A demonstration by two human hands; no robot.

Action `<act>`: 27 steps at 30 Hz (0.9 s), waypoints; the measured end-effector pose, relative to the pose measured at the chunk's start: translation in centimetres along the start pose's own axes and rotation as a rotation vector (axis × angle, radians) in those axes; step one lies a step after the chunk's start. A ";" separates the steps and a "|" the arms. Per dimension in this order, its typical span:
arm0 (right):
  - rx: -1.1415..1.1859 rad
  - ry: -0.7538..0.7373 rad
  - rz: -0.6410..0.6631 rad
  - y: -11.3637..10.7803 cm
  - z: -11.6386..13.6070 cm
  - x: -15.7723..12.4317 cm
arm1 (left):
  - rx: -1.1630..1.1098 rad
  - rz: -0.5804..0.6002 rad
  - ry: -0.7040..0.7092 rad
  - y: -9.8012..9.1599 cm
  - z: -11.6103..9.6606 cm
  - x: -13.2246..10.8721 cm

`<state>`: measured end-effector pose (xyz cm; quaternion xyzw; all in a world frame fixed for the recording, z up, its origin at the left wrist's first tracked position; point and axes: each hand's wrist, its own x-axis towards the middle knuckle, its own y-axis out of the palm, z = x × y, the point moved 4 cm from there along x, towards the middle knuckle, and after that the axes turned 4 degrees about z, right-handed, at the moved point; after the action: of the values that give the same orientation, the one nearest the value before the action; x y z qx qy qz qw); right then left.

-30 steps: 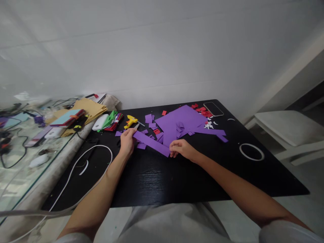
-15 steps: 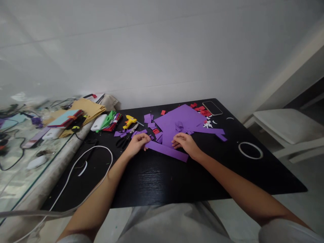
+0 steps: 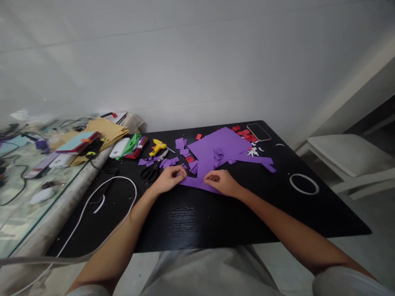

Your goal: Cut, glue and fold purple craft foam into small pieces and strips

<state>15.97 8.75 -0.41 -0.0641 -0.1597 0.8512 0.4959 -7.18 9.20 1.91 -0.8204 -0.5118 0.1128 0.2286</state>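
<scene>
Head view: purple strip (image 3: 199, 185) in the pinch of left hand (image 3: 169, 179), ends hidden, grip of right hand (image 3: 224, 183) unclear.

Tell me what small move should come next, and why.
Probably the right hand should pinch and steady the purple strip: it sits over the strip's right part, the left hand is at the left end, and the strip slants between them. Whether either hand grips firmly is unclear.

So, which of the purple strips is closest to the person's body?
The crosswise purple strip, its left end at the left hand and the right hand over its right half. The others, such as the strip jutting right, lie farther back.
</scene>
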 end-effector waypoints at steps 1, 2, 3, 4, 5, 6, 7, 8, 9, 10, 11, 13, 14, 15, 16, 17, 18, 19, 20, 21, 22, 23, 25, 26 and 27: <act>-0.025 -0.014 0.013 0.1 0.1 -0.1 | 0.033 0.044 0.013 0.3 -0.2 -0.1; -0.051 -0.028 0.025 0.2 0.3 -0.2 | 0.063 0.083 0.021 0.7 -0.4 -0.2; -0.078 -0.041 0.038 0.3 0.4 -0.3 | 0.092 0.113 0.025 1.1 -0.5 -0.3; -0.104 -0.054 0.051 0.4 0.5 -0.3 | 0.121 0.138 0.027 1.4 -0.7 -0.4; -0.129 -0.067 0.067 0.5 0.7 -0.4 | 0.144 0.162 0.029 1.8 -0.8 -0.5; -0.151 -0.079 0.082 0.6 0.8 -0.5 | 0.161 0.186 0.032 2.2 -0.9 -0.6; -0.171 -0.091 0.097 0.7 0.9 -0.6 | 0.173 0.207 0.039 2.5 -1.1 -0.6; -0.190 -0.104 0.109 0.8 0.9 -0.6 | 0.182 0.224 0.047 2.9 -1.3 -0.7; -0.207 -0.117 0.117 0.9 1.0 -0.7 | 0.189 0.237 0.057 3.2 -1.4 -0.7; -0.220 -0.129 0.118 0.9 1.1 -0.7 | 0.196 0.244 0.067 3.4 -1.6 -0.8; -0.229 -0.139 0.119 1.0 1.2 -0.8 | 0.202 0.247 0.074 3.6 -1.8 -0.8; -0.238 -0.153 0.121 1.0 1.2 -0.8 | 0.207 0.251 0.074 3.7 -1.9 -0.8; -0.241 -0.156 0.122 1.0 1.3 -0.8 | 0.201 0.255 0.069 3.7 -1.9 -0.8; -0.243 -0.158 0.122 0.9 1.3 -0.7 | 0.193 0.259 0.062 3.5 -1.8 -0.7; -0.245 -0.159 0.121 0.9 1.3 -0.6 | 0.181 0.261 0.054 3.3 -1.6 -0.7; -0.247 -0.160 0.116 0.7 1.3 -0.5 | 0.166 0.260 0.044 2.9 -1.3 -0.6; -0.247 -0.160 0.106 0.5 1.2 -0.4 | 0.149 0.255 0.033 2.5 -1.0 -0.5; -0.243 -0.158 0.092 0.3 1.1 -0.3 | 0.130 0.246 0.022 1.9 -0.7 -0.3; -0.235 -0.152 0.078 0.0 0.9 -0.1 | 0.110 0.233 0.010 1.4 -0.4 -0.2; -0.225 -0.144 0.062 -0.3 0.7 0.0 | 0.089 0.218 -0.002 0.9 0.0 -0.1; -0.213 -0.136 0.045 -0.6 0.5 0.2 | 0.068 0.200 -0.011 0.4 0.3 -0.1; -0.202 -0.128 0.028 -0.9 0.3 0.3 | 0.050 0.182 -0.018 -0.1 0.6 0.0; -0.189 -0.116 0.003 -1.3 0.1 0.5 | 0.019 0.147 -0.027 -0.7 1.0 0.1; -0.189 -0.112 -0.007 -1.4 0.0 0.6 | 0.006 0.132 -0.029 -0.9 1.2 0.1; -0.190 -0.109 -0.015 -1.5 0.0 0.6 | -0.005 0.116 -0.031 -1.0 1.3 0.1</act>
<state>16.90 9.98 0.10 -0.0631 -0.2671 0.8307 0.4843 -8.47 10.00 1.28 -0.8475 -0.4670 0.1372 0.2116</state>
